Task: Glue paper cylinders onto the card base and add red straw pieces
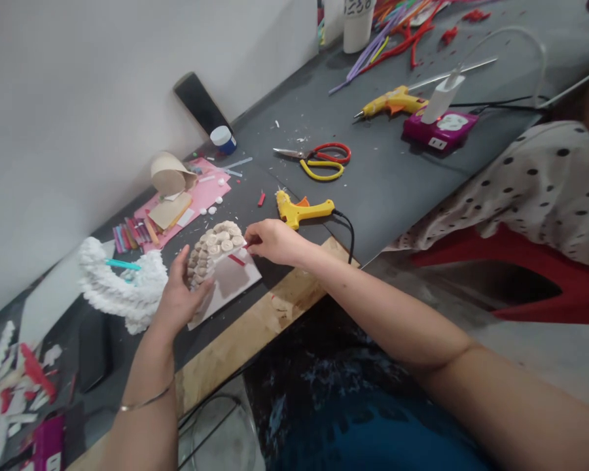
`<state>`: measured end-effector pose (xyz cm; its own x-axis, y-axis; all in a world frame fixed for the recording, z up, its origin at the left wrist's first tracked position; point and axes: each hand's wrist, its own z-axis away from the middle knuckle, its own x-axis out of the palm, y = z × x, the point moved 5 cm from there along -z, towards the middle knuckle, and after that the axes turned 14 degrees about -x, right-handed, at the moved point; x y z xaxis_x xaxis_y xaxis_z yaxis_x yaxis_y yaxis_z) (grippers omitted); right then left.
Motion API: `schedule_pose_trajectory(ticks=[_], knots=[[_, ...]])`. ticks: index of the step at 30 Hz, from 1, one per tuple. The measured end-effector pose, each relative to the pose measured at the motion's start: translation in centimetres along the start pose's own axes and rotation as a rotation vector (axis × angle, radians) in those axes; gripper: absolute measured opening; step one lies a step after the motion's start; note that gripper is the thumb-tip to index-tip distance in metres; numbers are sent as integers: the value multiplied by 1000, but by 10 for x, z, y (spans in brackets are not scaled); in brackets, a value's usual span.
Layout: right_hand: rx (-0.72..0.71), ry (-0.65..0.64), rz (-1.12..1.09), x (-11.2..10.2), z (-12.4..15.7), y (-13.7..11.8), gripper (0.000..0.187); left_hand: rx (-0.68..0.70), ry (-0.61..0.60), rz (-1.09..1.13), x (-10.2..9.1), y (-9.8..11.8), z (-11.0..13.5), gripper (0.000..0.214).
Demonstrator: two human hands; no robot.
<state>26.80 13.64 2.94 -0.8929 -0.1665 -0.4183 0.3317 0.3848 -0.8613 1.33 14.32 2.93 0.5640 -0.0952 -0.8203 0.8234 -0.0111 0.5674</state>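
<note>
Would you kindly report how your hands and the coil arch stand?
Left hand against cream coil arch, on white card; right hand at its upper end. Yellow hot glue gun nearby, untouched.

- Top (368, 418): dark fabric, deep blue low in the view and nearly black toward the bench, with pale blue and white mottled splashes across the front
- Bangle (146, 397): 1 thin, plain band of shiny metal, on the left wrist
- Left hand (179, 294): bare, with nail details too small to make out
- Right hand (275, 242): bare, with nail details also too small to make out
- Left arm (142, 432): bare from the wrist to the lower edge of the view
- Right arm (397, 330): bare from the wrist past the elbow to the right edge of the view, with a soft crease at the elbow
</note>
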Motion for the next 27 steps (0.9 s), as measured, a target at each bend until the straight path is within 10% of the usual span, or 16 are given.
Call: schedule_pose_trajectory(ticks=[16,27], knots=[[25,-17,109,9,-1,-2,12,32,-44,22,4,2,4,92],[-13,-20,150,16,5,0,8,165,134,-156,1,14,13,92]])
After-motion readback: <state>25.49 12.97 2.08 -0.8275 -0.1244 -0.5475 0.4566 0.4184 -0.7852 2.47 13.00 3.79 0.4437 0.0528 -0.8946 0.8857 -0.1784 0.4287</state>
